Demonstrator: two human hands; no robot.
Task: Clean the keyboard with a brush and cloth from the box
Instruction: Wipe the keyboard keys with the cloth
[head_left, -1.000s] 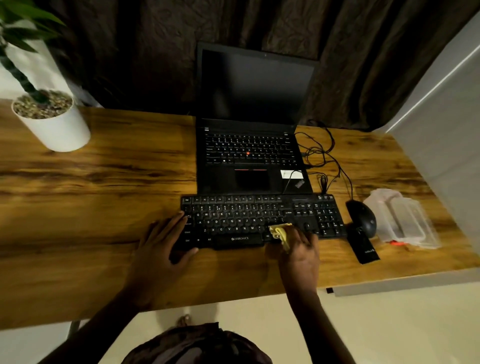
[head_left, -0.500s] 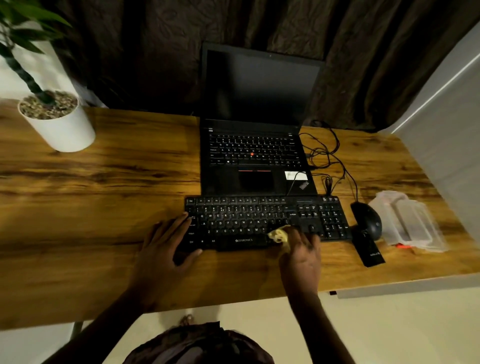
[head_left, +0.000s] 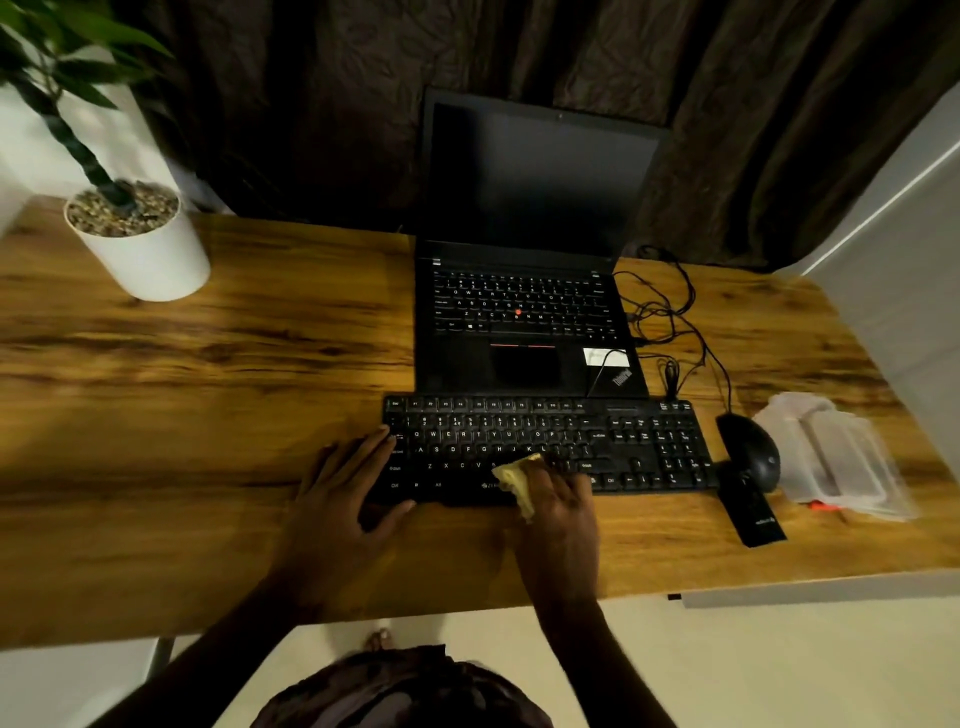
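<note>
- Nearest me, the left grip (head_left: 337, 499) is lying flat with its fingers straight over the left end of the black keyboard (head_left: 623, 447). It is holding nothing, and its thumb is sitting at the keyboard's near edge.
- The right grip (head_left: 561, 499) is curling its fingers round a crumpled yellow cloth (head_left: 517, 478) and pressing it onto the keyboard's bottom rows, near the middle.
- The keyboard is sitting on the wooden counter (head_left: 208, 415), right up against the front of an open laptop (head_left: 524, 364) whose screen is showing dark.
- On the right, a black mouse (head_left: 750, 452) is resting just beside the keyboard, with a clear plastic box (head_left: 841, 457) lying just past it.
- Black cables (head_left: 675, 322) are looping beside the laptop's right edge.
- Far left, a white potted plant (head_left: 140, 244) is standing, and a dark curtain (head_left: 311, 104) is hanging behind the counter.
</note>
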